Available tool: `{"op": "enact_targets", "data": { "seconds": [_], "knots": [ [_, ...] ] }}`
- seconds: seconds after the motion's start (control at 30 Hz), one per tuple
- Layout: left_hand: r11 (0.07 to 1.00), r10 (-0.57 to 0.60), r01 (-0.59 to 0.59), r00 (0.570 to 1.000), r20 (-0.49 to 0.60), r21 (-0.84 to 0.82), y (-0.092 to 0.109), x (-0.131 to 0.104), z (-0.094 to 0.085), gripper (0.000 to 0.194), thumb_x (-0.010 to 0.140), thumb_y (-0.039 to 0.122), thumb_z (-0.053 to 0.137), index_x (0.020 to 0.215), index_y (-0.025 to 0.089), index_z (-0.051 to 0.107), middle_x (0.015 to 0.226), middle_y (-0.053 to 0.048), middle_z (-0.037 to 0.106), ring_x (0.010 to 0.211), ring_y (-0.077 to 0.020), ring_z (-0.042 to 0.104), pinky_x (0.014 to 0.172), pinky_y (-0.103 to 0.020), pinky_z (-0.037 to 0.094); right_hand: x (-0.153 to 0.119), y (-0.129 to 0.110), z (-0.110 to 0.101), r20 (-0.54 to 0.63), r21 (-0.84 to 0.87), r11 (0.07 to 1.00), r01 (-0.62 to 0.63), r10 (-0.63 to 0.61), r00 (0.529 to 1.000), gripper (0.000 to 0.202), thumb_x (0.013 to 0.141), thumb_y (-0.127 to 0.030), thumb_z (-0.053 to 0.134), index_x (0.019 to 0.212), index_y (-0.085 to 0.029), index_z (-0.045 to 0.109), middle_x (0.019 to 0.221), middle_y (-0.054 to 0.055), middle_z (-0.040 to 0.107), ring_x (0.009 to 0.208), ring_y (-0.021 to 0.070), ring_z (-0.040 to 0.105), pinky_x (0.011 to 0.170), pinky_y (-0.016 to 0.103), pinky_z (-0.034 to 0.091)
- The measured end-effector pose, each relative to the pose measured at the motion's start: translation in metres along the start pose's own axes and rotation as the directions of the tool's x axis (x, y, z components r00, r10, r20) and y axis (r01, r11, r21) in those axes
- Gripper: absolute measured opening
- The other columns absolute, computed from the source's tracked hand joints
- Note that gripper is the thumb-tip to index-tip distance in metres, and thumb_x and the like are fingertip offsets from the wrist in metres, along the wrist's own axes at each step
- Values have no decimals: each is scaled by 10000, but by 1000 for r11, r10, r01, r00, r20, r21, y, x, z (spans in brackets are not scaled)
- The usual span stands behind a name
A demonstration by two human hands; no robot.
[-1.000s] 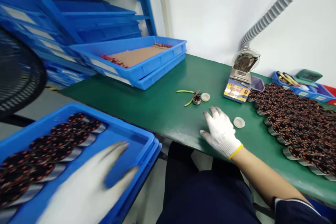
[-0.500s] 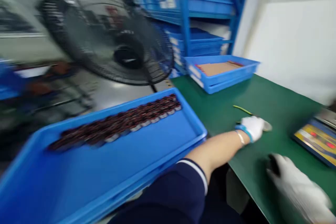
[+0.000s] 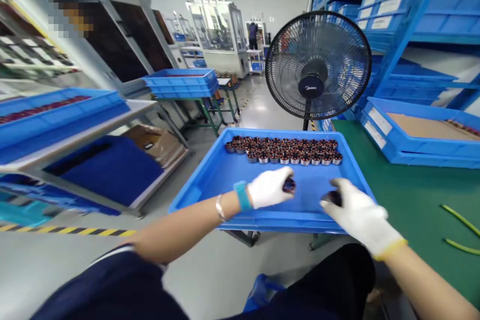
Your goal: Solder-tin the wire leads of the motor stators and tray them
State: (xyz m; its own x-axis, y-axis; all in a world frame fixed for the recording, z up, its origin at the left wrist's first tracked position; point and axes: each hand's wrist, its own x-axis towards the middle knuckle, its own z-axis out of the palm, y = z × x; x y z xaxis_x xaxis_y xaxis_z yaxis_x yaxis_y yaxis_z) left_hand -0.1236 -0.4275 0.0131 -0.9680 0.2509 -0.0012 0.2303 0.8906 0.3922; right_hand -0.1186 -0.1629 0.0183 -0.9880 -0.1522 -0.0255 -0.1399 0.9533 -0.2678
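Note:
My left hand (image 3: 269,189), in a white glove, is closed around a small round motor stator (image 3: 289,185) with copper windings. It is over the near part of a blue tray (image 3: 221,180). To its right, my right hand (image 3: 354,210), also gloved, curls its fingers around a dark round piece (image 3: 335,198) that looks like another stator, partly hidden by the glove. Several rows of stators (image 3: 294,152) stand close together along the tray's far side. Bare blue tray floor shows between those rows and my hands.
A black fan (image 3: 312,85) stands behind the tray. At right, a green table (image 3: 416,195) carries stacked blue trays (image 3: 423,147) and yellow-green wires (image 3: 461,247). Left are a shelf cart (image 3: 150,110) and another blue tray (image 3: 180,85). A person (image 3: 253,35) stands far back.
The view has swung left from the green table to the tray. Both hands have moved off the table to above the tray, with round pieces now showing in them.

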Motion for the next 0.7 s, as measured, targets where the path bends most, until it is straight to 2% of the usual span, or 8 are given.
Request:
{"op": "enact_targets", "data": {
  "seconds": [0.07,0.13,0.2,0.27,0.33,0.4,0.53,0.7],
  "knots": [
    [986,-161,161,987,-20,36,-58,-17,-3,556,750,341,661,1264,172,535,1105,-139,720,996,-334,713,853,-398,539,32,-76,22,185,39,992,116,-121,975,514,791,-482,615,1248,-252,560,1128,107,711,1020,320,702,821,429,515],
    [956,-287,288,958,-24,50,-102,-29,-4,627,736,326,666,1317,155,502,1068,-149,725,983,-345,717,853,-416,541,54,-136,49,270,70,972,225,-235,934,540,742,-414,672,1231,-209,567,1172,145,682,1070,336,679,856,440,511],
    [929,-368,369,929,-32,40,-130,-36,-6,796,719,336,682,1425,110,391,1105,-176,712,1010,-349,710,875,-421,539,70,-177,74,289,112,961,253,-275,917,595,733,-404,687,1272,-194,545,1228,161,650,1106,332,664,884,444,510],
    [910,-414,415,909,-44,8,-146,-38,-9,1030,650,370,753,1495,63,252,1225,-218,660,1095,-346,680,925,-397,529,81,-199,92,280,173,949,264,-304,910,692,769,-450,660,1385,-206,460,1328,156,595,1172,302,635,931,421,503],
    [890,-455,454,889,-58,-35,-155,-37,-11,1223,550,438,827,1508,36,181,1316,-255,600,1171,-351,643,953,-374,522,85,-206,101,281,226,935,272,-330,901,776,781,-493,647,1459,-221,385,1398,144,547,1221,285,606,970,404,492],
    [861,-507,501,858,-77,-84,-160,-31,-11,1267,529,535,831,1493,25,186,1280,-264,617,1153,-363,651,921,-386,540,82,-199,100,308,259,925,277,-351,884,785,754,-496,675,1446,-222,427,1380,137,565,1212,297,609,978,411,491],
    [811,-583,561,800,-143,-167,-171,-11,-8,1104,597,572,799,1445,101,272,1157,-211,691,1046,-360,701,843,-398,559,58,-165,82,348,310,913,263,-367,863,647,755,-437,677,1352,-229,544,1257,95,654,1113,263,663,926,384,523],
    [771,-637,595,732,-244,-229,-184,18,-13,965,609,576,809,1353,150,365,1255,-229,648,1158,-380,653,938,-433,531,18,-107,58,221,524,839,145,-299,928,584,783,-360,646,1342,-232,536,1256,76,649,1069,201,680,891,343,547]
  ]
}}
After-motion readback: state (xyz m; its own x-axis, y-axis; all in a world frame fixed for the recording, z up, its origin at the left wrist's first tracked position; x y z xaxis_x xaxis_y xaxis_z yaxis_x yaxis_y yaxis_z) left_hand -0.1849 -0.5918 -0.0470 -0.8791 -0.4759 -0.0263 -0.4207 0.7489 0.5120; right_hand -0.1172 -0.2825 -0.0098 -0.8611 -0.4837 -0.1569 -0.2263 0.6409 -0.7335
